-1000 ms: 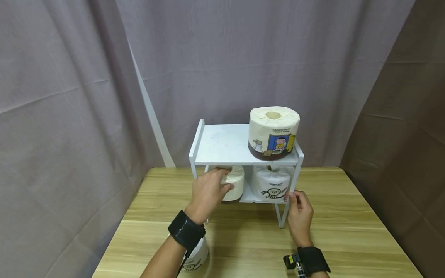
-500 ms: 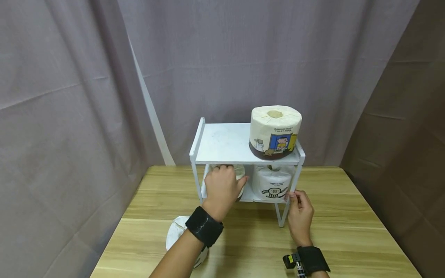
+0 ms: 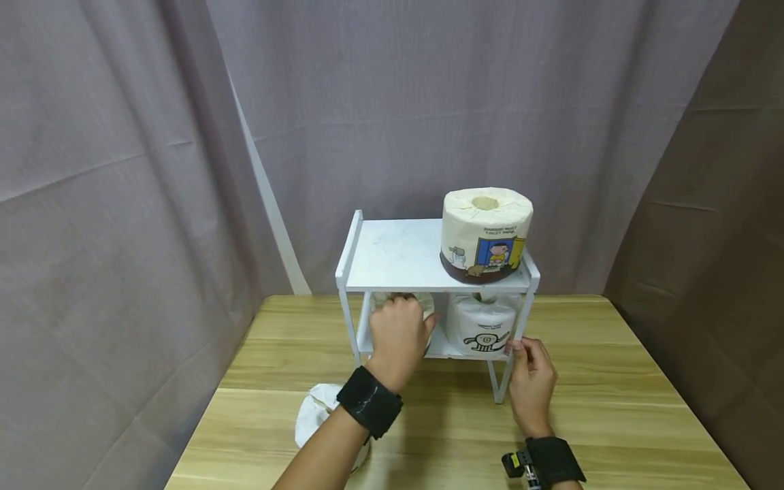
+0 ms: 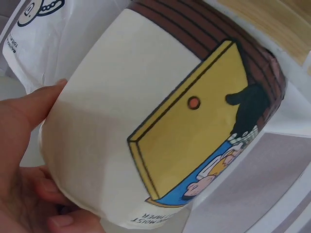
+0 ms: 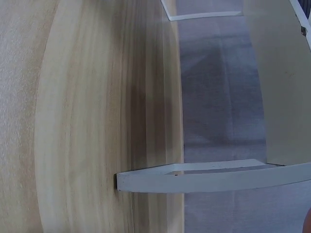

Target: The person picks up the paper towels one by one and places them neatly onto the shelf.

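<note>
My left hand (image 3: 398, 333) grips a cream toilet paper roll (image 4: 116, 97) on the left of the lower shelf of a white two-tier rack (image 3: 398, 262). The left wrist view shows the roll's brown base band and yellow door print, with thumb and fingers curled at its top end. My right hand (image 3: 531, 388) pinches the rack's front right upright; only a sliver of it enters the right wrist view. A white-wrapped toilet paper roll (image 3: 480, 323) stands beside the gripped one, on its right. Another cream roll (image 3: 486, 235) stands upright on the top shelf's right end.
On the wooden table (image 3: 612, 408), a white toilet paper roll (image 3: 314, 414) stands at front left, partly hidden behind my left forearm. Grey curtains (image 3: 392, 102) hang behind the table and along its sides. The rack's legs (image 5: 194, 182) rest on the tabletop.
My left hand has moved right and farther in under the top shelf, and the cream roll sits deeper on the lower shelf. The right hand keeps its hold on the rack.
</note>
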Tool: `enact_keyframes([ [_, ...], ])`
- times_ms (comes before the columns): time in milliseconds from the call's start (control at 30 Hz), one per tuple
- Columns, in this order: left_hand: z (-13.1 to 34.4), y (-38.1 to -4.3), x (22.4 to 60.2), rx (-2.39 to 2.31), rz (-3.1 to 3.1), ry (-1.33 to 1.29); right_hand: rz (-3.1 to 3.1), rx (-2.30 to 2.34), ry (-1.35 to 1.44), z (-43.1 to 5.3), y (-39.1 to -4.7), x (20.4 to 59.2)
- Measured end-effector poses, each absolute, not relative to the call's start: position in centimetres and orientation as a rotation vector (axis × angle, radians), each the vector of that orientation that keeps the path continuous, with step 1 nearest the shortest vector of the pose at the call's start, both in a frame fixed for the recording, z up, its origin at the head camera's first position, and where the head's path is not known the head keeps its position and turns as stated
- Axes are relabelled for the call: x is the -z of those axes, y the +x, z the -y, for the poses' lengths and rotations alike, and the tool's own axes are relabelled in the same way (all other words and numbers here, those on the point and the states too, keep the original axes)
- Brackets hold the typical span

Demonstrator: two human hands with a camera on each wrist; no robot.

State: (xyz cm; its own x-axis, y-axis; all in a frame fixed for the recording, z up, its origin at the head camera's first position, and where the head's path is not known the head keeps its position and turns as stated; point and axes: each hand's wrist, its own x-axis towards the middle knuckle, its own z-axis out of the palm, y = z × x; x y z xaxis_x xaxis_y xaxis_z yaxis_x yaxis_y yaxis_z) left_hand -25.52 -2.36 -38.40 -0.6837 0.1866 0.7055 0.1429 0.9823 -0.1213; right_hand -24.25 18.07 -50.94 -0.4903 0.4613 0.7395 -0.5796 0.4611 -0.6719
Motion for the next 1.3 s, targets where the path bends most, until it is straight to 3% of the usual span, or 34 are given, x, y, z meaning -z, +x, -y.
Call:
enact_keyframes([
  [200,2.3,-25.6,38.6,-0.084,2.321,-0.222,1.703,-1.170,0.067,-19.3,-25.4,52.8],
  [600,2.8,-25.3,38.5,-0.060,2.288,-0.263,1.773,-1.237,0.063,-19.6,-25.2,53.0],
  [1000,5.2,-25.1,37.9,0.113,2.298,-0.408,1.726,-1.227,0.054,-17.8,-23.4,49.8],
  [1300,6.7,-24.9,37.1,0.258,2.423,-0.559,1.721,-1.237,0.067,-17.8,-23.4,49.9],
])
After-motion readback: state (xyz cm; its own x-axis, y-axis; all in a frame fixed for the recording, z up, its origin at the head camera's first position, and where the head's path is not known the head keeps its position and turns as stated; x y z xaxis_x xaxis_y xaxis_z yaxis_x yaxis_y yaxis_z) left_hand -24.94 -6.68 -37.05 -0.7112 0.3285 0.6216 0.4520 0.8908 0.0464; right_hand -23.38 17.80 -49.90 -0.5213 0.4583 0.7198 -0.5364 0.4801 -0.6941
